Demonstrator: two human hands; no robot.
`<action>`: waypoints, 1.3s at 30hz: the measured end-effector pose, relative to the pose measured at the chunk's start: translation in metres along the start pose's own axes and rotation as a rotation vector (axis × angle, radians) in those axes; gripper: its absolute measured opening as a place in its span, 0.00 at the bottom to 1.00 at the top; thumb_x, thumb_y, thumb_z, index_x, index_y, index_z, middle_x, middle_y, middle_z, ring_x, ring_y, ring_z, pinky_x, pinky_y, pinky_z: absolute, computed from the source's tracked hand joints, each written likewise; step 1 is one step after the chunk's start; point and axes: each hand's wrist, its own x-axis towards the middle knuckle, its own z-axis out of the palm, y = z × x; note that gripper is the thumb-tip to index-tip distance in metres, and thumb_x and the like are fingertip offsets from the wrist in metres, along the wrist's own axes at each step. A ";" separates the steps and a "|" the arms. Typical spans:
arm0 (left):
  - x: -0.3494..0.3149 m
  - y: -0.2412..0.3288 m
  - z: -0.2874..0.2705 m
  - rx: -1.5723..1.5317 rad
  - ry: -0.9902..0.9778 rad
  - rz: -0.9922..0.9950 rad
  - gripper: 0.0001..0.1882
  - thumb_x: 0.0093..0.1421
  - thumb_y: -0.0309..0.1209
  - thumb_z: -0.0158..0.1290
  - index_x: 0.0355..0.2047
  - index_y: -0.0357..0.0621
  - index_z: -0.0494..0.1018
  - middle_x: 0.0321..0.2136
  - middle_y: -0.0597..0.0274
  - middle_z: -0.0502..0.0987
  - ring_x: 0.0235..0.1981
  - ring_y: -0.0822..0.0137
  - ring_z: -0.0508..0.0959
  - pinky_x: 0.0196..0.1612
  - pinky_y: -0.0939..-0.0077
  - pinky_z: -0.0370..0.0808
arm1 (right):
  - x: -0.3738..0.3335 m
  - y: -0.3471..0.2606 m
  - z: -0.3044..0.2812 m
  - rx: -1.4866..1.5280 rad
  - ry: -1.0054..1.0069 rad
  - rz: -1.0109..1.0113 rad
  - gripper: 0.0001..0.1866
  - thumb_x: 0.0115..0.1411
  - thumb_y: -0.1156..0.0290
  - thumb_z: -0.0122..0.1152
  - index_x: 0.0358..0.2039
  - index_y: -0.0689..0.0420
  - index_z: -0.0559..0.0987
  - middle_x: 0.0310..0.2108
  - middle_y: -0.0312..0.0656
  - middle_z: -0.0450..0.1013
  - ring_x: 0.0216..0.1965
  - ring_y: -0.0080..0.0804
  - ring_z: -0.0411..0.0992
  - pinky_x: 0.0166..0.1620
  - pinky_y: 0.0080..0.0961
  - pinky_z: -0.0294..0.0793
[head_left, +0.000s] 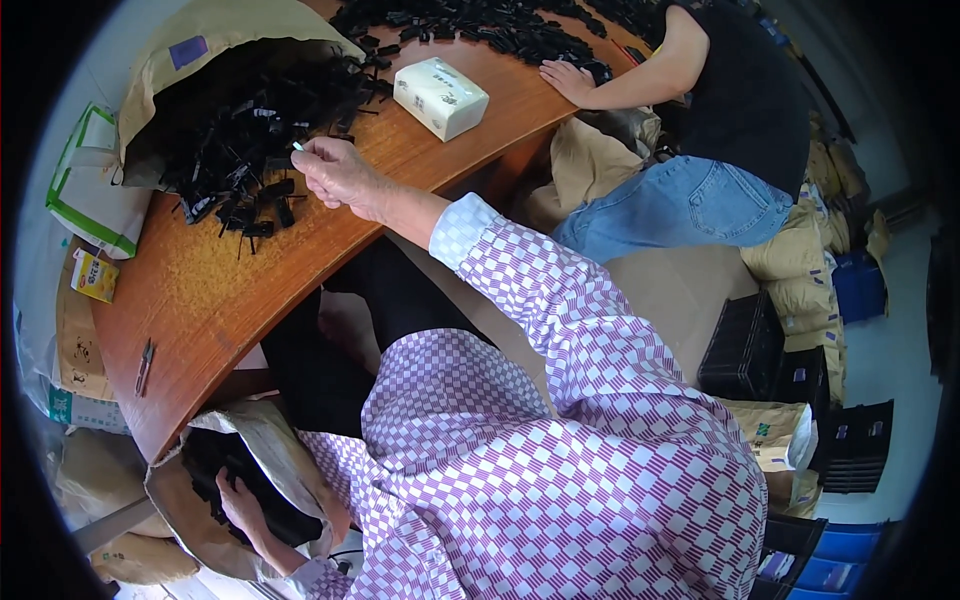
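Over the table, my right hand (342, 178) is closed, with a small pale tip (298, 147) poking out at its fingers; what the tip belongs to is hidden. Just beyond it, many small black plastic parts (240, 150) spill onto the tabletop from a large brown paper sack (160, 75) lying on its side. Below the table edge, my left hand (243, 510) reaches into an open sack (270, 440). Its fingers are stretched out near black parts (285, 505) inside, and I see nothing held in them.
A tissue pack (440, 98) lies on the brown table (215, 285), with a pen-like tool (145, 366) near its left end. A green-and-white box (95, 185) stands left of the sack. A co-worker (690, 150) leans on the table at right. Black crates (740, 345) and sacks (795, 280) line the right side.
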 end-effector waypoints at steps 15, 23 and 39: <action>-0.019 0.097 -0.059 -0.553 0.196 -0.007 0.19 0.62 0.37 0.49 0.50 0.42 0.69 0.35 0.61 0.78 0.31 0.68 0.77 0.31 0.78 0.71 | -0.044 0.022 0.033 -0.293 -0.163 -0.241 0.07 0.64 0.70 0.50 0.42 0.56 0.70 0.17 0.26 0.58 0.17 0.10 0.53 0.18 0.12 0.51; -0.008 0.233 -0.067 -1.811 -0.682 -0.088 0.24 0.69 0.42 0.36 0.57 0.36 0.61 0.41 0.51 0.76 0.25 0.73 0.73 0.23 0.90 0.65 | -0.098 0.026 0.078 -0.636 -0.451 -0.388 0.11 0.63 0.75 0.51 0.46 0.58 0.69 0.29 0.32 0.66 0.29 0.16 0.64 0.35 0.13 0.64; -0.027 0.238 -0.032 -2.179 -1.057 -0.185 0.12 0.63 0.30 0.50 0.46 0.44 0.68 0.34 0.50 0.77 0.23 0.70 0.78 0.19 0.88 0.69 | -0.113 0.036 0.075 -0.558 -0.777 -0.253 0.15 0.63 0.73 0.51 0.51 0.58 0.68 0.35 0.38 0.73 0.33 0.21 0.72 0.41 0.18 0.71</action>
